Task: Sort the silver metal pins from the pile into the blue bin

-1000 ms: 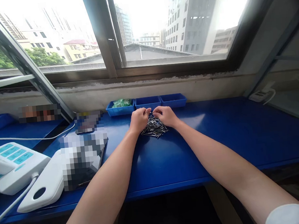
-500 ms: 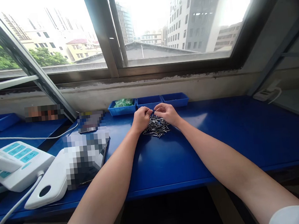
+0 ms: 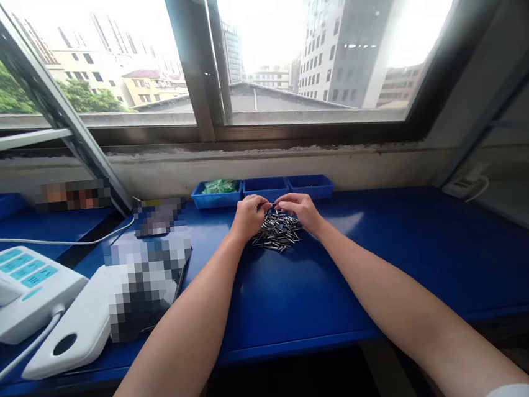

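A pile of short, thin metal pins (image 3: 277,231), dark and silver, lies on the blue tabletop (image 3: 297,301). Over its left far edge is my left hand (image 3: 249,217), thumb and fingertips pinched together. My right hand (image 3: 305,211) faces it from the right, also in a pinch, with the fingertips of both hands only a short gap apart. A thin dark sliver seems to show between them, too small to name. What each pinch holds is mostly hidden by the fingers.
Behind my hands stand a blue bin with green plastic bags (image 3: 219,187) and two joined blue bins (image 3: 286,188). To the left are a white power strip (image 3: 25,287), a white power bank (image 3: 71,332) and blurred-out items. A window (image 3: 313,119) is behind the table.
The view has tilted and shifted slightly. Both hands stay over the pile, pinched, and the fingers of my right hand look a little flatter and lower.
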Tool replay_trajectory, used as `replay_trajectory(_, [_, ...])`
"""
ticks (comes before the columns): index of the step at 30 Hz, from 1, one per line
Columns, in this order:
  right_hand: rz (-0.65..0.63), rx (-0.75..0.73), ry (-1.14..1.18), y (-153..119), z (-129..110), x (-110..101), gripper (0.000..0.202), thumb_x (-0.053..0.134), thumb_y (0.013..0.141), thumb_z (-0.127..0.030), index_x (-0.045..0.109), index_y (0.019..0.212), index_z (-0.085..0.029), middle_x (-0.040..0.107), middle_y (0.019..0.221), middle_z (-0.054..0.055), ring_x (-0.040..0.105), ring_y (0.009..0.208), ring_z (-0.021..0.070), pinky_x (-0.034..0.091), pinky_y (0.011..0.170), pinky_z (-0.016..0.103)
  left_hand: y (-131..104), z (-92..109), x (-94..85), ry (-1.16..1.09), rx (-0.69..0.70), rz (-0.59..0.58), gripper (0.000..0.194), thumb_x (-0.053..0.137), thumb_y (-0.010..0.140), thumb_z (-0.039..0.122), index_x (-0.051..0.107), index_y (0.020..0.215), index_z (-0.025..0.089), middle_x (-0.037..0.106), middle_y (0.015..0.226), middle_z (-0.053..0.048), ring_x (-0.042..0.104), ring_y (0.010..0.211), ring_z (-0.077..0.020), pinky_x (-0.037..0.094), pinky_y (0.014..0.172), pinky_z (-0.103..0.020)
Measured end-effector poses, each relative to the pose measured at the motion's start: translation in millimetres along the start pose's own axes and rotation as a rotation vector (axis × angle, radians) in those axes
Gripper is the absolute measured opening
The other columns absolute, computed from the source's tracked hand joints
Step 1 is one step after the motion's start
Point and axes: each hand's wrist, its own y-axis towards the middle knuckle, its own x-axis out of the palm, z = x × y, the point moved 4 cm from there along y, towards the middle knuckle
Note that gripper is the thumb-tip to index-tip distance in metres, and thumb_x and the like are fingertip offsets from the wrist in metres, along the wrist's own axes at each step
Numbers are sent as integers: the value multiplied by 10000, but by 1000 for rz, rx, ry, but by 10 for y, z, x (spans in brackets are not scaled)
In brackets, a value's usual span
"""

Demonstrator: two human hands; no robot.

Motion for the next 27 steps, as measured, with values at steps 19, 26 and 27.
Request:
replay_trajectory(19, [400,-14,-1088,72,108,-469,637,516,737,-316,420,1351,-174,456,1384,69,371,1112,307,332,944,485,-33,-190,-5,327,-226,9,227,470,815,228,648,950,194,629,1040,-103,536,1038,-284,404,897,-417])
replay_trajectory(26, [285,110,-1205,109,209,-509,700,512,742,-378,344,1392,-183,280,1494,48,318,1132,344,316,930,513,-28,-290,91,391,-287,-172,328,401,857,309,667,1015,202,620,1144,-108,530,1098,-278,391,936,-397])
replay_trajectory(27, [276,107,-1210,111,211,-508,700,508,745,-381,337,1396,-187,268,1499,47,316,1136,345,318,928,514,-29,-297,108,380,-281,-197,362,387,867,350,656,1056,196,606,1188,-106,512,1140,-269,372,966,-382])
